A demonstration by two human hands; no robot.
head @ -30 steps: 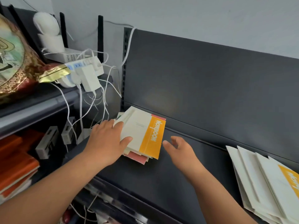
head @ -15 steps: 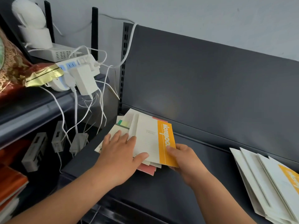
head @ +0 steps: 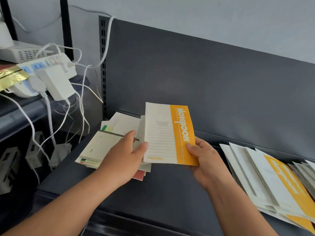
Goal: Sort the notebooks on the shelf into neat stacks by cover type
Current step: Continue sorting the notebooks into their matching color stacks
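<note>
- Head view: orange-banded notebook point(head: 168, 133), long axis near–far, is held above the shelf point(head: 170, 193); its near right corner is pinched in the grip of the right hand point(head: 206, 160).
- The left hand point(head: 126, 155) is rested, spread, on the mixed pile point(head: 102, 147).
- The matching stack point(head: 272, 181) lies to the right; the right hand is judged nearer.

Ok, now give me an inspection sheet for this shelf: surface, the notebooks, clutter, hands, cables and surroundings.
Surface: dark grey shelf, notebooks at its left and right.
Job's things: orange-banded notebook held above the shelf; untidy mixed pile at left; fanned stack at right, an orange-banded cover showing.
Clutter: gold foil packet and white box on the neighbouring shelf at left.
Hands: right hand pinches the notebook's lower right corner; left hand rests on the mixed pile, thumb at the notebook's edge.
Cables: white cables hang from a power strip and adapter, left of the pile.
Surroundings: dark back panel, pale wall above.
</note>
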